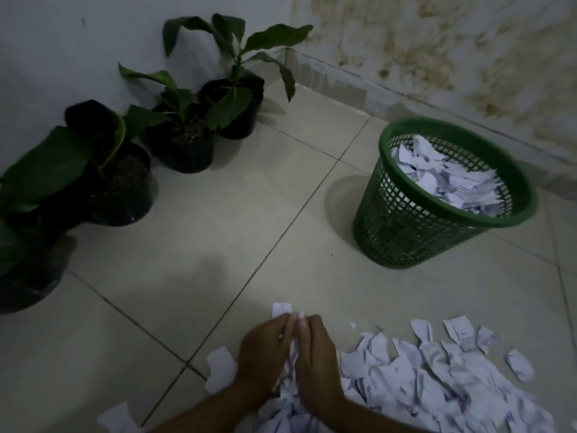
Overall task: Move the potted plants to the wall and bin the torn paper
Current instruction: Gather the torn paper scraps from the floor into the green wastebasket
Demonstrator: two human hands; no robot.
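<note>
White torn paper (437, 379) is heaped on the floor; a bunch is pressed between both hands' fingers (292, 323). Ahead and right stands the bin (406, 245), nearer the right hand (315, 360).

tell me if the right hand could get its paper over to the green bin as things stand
Probably yes. The right hand and left hand are pressed around a bunch of torn paper, and only bare floor tile lies between them and the green bin, whose top is open.
</note>
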